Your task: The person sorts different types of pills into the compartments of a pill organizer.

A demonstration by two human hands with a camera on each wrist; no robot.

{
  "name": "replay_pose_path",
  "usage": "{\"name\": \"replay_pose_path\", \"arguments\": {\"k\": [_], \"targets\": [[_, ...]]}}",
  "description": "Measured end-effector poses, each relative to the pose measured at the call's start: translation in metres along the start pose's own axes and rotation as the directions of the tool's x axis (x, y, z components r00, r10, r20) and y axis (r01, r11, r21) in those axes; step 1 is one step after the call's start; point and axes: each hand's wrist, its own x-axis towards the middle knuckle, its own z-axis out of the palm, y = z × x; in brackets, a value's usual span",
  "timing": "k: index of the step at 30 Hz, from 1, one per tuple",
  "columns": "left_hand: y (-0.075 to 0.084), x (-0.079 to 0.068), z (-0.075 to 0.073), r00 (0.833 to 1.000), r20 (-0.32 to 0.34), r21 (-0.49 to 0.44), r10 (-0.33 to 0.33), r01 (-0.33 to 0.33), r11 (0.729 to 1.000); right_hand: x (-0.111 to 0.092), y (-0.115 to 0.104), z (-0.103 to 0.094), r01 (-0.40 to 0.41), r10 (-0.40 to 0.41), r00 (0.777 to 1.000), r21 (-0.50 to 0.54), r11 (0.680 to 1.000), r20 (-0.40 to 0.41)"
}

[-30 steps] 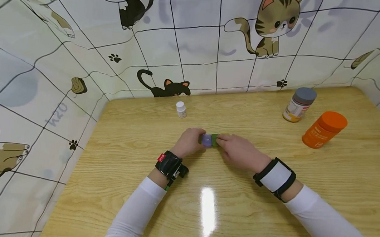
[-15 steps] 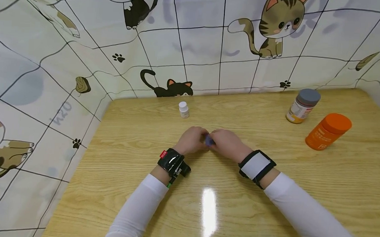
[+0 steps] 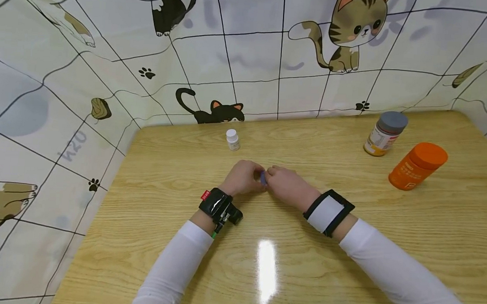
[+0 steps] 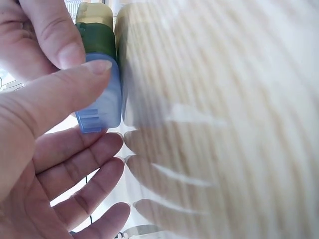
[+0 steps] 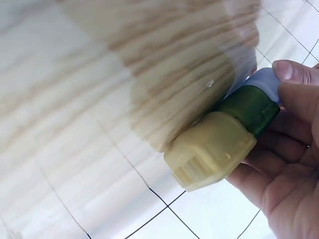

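Observation:
A row of small translucent plastic pill boxes lies on the wooden table, with blue (image 4: 102, 94), green (image 4: 97, 39) and yellow (image 5: 212, 149) parts set end to end. My left hand (image 3: 243, 177) pinches the blue end between thumb and fingers; in the left wrist view its other fingers spread loosely below. My right hand (image 3: 290, 186) holds the row near the green part, its fingers behind and its thumb close to the blue. From the head only a bit of blue (image 3: 263, 178) shows between the hands; the green and yellow are hidden there.
A small white bottle (image 3: 233, 140) stands beyond my left hand. At the right are a grey-capped jar (image 3: 385, 133) and an orange jar (image 3: 417, 166). Cat-patterned sheeting (image 3: 256, 56) rises behind the table (image 3: 176, 167) and at its left side.
My right hand has moved left, close against my left hand, and now covers the green part that showed earlier. The left hand stays at the blue end.

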Motion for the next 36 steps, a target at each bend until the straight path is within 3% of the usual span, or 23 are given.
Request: {"name": "replay_pose_path", "arguments": {"k": [5,9,11,16,20,22,28,33,36], "targets": [[-0.001,0.0,0.0,1.0,-0.003,-0.034,-0.012,0.012,0.999,0.0,0.0,0.001,0.067,-0.063,0.998,-0.166,0.984,0.032],[-0.001,0.001,0.0,1.0,-0.001,-0.03,-0.017,0.017,0.999,-0.001,0.001,0.001,0.094,-0.085,0.995,-0.192,0.977,0.058],[-0.001,0.001,0.0,1.0,0.001,-0.023,-0.018,0.018,1.0,-0.002,0.002,0.001,0.089,-0.081,0.995,-0.166,0.982,0.054],[-0.001,0.002,0.001,1.0,0.01,-0.023,-0.018,0.018,1.0,-0.001,0.002,0.0,0.018,-0.018,1.0,0.03,0.999,0.004],[-0.001,0.003,0.002,0.999,0.025,-0.04,-0.042,0.043,0.998,0.0,0.008,-0.001,-0.041,0.043,0.999,0.216,0.975,-0.003],[-0.001,0.004,0.002,0.997,0.036,-0.059,-0.066,0.068,0.996,0.002,0.014,-0.001,-0.087,0.097,0.995,0.333,0.939,-0.012],[0.0,0.006,0.002,0.989,0.062,-0.08,-0.133,0.138,0.987,0.014,0.038,0.003,-0.211,0.312,0.948,0.616,0.759,-0.059],[0.001,0.006,0.002,0.986,0.069,-0.079,-0.151,0.156,0.985,0.024,0.048,0.005,-0.324,0.439,0.898,0.711,0.624,0.024],[0.0,0.006,0.002,0.984,0.064,-0.097,-0.164,0.17,0.981,0.031,0.049,0.009,-0.388,0.5,0.864,0.71,0.588,0.059]]}}
